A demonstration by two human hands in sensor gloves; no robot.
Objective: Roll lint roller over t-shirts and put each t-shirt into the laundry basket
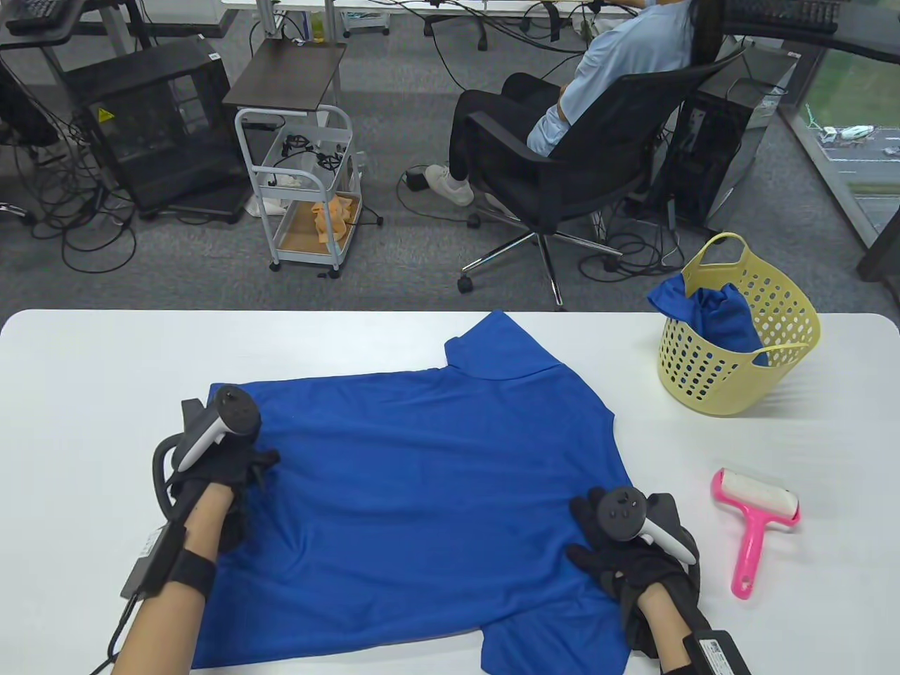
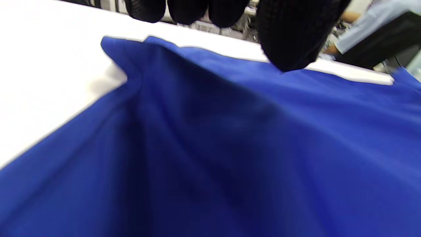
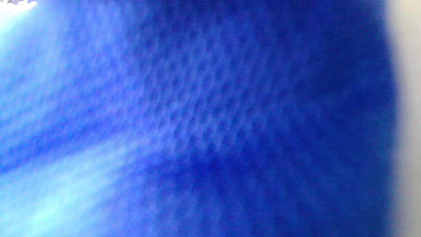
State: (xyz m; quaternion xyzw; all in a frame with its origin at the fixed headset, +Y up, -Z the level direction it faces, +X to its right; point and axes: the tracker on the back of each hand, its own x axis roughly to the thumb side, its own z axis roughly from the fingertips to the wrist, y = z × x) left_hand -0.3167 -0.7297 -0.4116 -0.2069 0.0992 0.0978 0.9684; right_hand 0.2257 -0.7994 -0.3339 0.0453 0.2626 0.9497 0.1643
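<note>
Table view: t-shirt (image 1: 415, 485) under both hands.

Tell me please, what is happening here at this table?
A person in sensor gloves has a blue t-shirt spread flat on the white table. The left hand and the right hand both rest on it, one at each side. The pink lint roller lies untouched beside the right hand. The yellow laundry basket already holds another blue garment.
</note>
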